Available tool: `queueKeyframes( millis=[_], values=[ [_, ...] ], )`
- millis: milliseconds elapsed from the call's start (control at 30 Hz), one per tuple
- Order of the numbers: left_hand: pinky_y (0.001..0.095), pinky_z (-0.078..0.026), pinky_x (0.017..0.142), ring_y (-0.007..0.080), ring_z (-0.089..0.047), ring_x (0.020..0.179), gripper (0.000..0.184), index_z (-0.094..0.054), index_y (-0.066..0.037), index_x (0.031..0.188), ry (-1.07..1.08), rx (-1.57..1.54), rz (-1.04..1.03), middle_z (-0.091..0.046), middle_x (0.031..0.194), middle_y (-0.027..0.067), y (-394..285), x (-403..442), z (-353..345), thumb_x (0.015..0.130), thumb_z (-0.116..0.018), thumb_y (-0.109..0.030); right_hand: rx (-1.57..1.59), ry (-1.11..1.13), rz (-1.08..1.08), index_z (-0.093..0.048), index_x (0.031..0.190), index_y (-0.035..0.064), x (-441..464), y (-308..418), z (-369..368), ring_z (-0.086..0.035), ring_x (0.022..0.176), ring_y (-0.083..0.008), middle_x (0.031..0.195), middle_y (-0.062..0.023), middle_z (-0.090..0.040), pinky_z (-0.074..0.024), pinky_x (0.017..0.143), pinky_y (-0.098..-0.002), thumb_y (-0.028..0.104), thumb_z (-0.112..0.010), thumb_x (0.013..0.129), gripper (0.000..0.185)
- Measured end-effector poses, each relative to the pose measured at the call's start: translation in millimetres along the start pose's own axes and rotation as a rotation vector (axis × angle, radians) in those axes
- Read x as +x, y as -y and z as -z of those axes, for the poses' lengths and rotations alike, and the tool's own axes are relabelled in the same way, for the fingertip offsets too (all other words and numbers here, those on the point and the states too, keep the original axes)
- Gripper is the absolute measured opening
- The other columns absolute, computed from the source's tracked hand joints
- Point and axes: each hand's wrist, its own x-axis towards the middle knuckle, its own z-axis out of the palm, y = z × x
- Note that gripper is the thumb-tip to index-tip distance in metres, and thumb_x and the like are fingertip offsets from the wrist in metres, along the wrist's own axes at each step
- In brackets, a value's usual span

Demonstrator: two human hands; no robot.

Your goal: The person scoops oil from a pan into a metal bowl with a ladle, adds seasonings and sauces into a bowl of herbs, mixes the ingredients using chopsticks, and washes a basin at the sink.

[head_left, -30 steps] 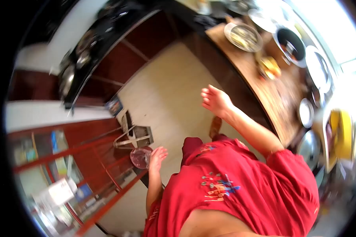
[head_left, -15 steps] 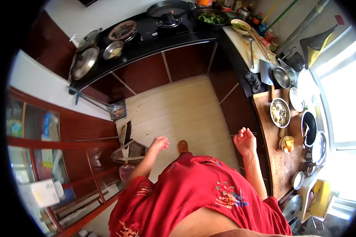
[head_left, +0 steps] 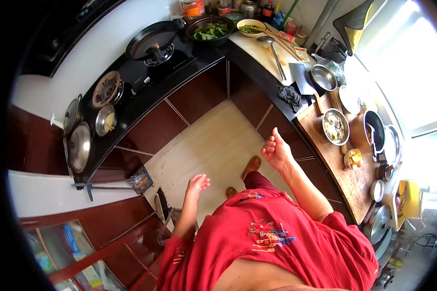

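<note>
My left hand (head_left: 197, 184) is held over the floor (head_left: 204, 145), fingers curled loosely and somewhat apart, with nothing in it. My right hand (head_left: 276, 150) is raised near the wooden board (head_left: 344, 179) on the right counter, its fingers bent and the thumb up; nothing shows in it and it touches nothing. On that board stand a bowl of pale food (head_left: 335, 127) and a small bowl of yellow pieces (head_left: 354, 158). A cleaver (head_left: 302, 79) lies behind them, beside a dark cloth (head_left: 290, 96).
A black wok (head_left: 152, 41) stands on the stove at the back left, a pan of greens (head_left: 211, 31) at the back. A ladle (head_left: 275, 58) rests on a white cutting board (head_left: 257, 51). A dark pot (head_left: 375, 131) is at the right; a glass-fronted cabinet (head_left: 83, 252) at lower left.
The view has swung, bringing the stove and back counter closer. Both feet now show. My right hand has shifted leftward in view, and the arms have swung.
</note>
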Motion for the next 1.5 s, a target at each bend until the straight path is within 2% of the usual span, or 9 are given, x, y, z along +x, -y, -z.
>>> queueKeyframes(
  millis=[267,367,467,567,633,700,767,1067,1500],
  values=[
    [0.0256,-0.045,0.06,0.0143,-0.057,0.062,0.023,-0.055,-0.008,0.096,-0.353,-0.21,0.109,-0.062,0.08,0.0051,93.4,-5.0,125.7,0.083,-0.058,-0.027,0.036,0.002,-0.234,-0.044,0.07,0.0154,80.3,36.9,-33.1,-0.034,0.048,-0.0086,0.057,0.0067,-0.036,-0.0386,0.061,-0.029,0.04,-0.041,0.093,0.034],
    [0.0264,-0.042,0.055,0.0134,-0.051,0.059,0.02,-0.055,-0.01,0.091,-0.594,-0.055,0.332,-0.059,0.075,0.0024,59.4,-39.5,87.9,0.084,-0.056,-0.028,-0.047,0.102,-0.261,-0.045,0.071,0.0144,107.1,66.3,-55.9,-0.037,0.053,-0.0089,0.06,0.0057,-0.04,-0.0391,0.063,-0.0295,0.037,-0.04,0.094,0.032],
    [0.0318,-0.039,0.055,0.0139,-0.049,0.061,0.023,-0.055,-0.01,0.091,-0.658,-0.071,0.554,-0.057,0.077,0.0021,134.8,7.3,118.5,0.084,-0.055,-0.032,-0.115,0.139,-0.249,-0.046,0.072,0.0138,129.9,100.5,-72.3,-0.038,0.053,-0.0095,0.06,0.0057,-0.04,-0.0396,0.063,-0.0293,0.035,-0.04,0.094,0.031],
    [0.037,-0.037,0.059,0.0148,-0.049,0.066,0.028,-0.054,-0.009,0.095,-0.402,-0.074,0.156,-0.057,0.083,0.0029,138.1,27.0,102.9,0.083,-0.055,-0.034,-0.102,0.12,-0.214,-0.047,0.072,0.0138,146.1,130.8,-69.4,-0.038,0.053,-0.0098,0.06,0.0057,-0.04,-0.0398,0.063,-0.029,0.034,-0.041,0.094,0.03],
    [0.0372,-0.04,0.063,0.0156,-0.052,0.071,0.033,-0.054,-0.007,0.101,-0.348,-0.202,0.426,-0.058,0.093,0.0056,80.5,68.3,70.6,0.082,-0.057,-0.034,-0.069,0.091,-0.193,-0.047,0.071,0.0139,150.3,146.4,-58.8,-0.039,0.053,-0.0099,0.059,0.0057,-0.041,-0.0398,0.063,-0.0289,0.034,-0.042,0.093,0.03],
    [0.0304,-0.043,0.059,0.0158,-0.056,0.071,0.034,-0.054,-0.007,0.107,-0.396,0.086,0.333,-0.061,0.094,0.0065,-11.4,82.8,1.1,0.083,-0.058,-0.03,-0.043,0.057,-0.158,-0.048,0.071,0.014,151.9,162.7,-48.0,-0.039,0.053,-0.0098,0.059,0.0058,-0.041,-0.0399,0.064,-0.0288,0.034,-0.043,0.093,0.03],
    [0.0254,-0.044,0.056,0.0154,-0.059,0.068,0.033,-0.054,-0.008,0.11,-0.255,0.092,0.302,-0.063,0.087,0.0056,-16.8,146.3,14.6,0.084,-0.057,-0.028,0.02,0.008,-0.146,-0.048,0.071,0.0152,155.7,172.9,-32.6,-0.039,0.051,-0.0087,0.058,0.0065,-0.04,-0.04,0.065,-0.0292,0.033,-0.045,0.092,0.028],
    [0.0245,-0.042,0.057,0.0111,-0.058,0.069,0.023,-0.059,-0.011,0.103,0.018,0.413,0.08,-0.064,0.09,0.003,-191.6,276.7,-72.2,0.085,-0.056,-0.025,0.231,-0.095,0.057,-0.05,0.073,0.0151,166.7,188.8,-22.0,-0.043,0.051,-0.0087,0.058,0.0064,-0.046,-0.045,0.062,-0.0298,0.033,-0.046,0.091,0.026],
    [0.0281,-0.043,0.051,0.0127,-0.056,0.058,0.021,-0.059,-0.011,0.099,0.092,0.459,0.111,-0.061,0.075,0.001,-200.2,385.8,62.2,0.083,-0.055,-0.023,0.24,-0.133,0.131,-0.05,0.073,0.0145,227.5,147.9,-130.6,-0.043,0.053,-0.0096,0.06,0.0052,-0.046,-0.0434,0.066,-0.0316,0.033,-0.048,0.09,0.026]
  ],
)
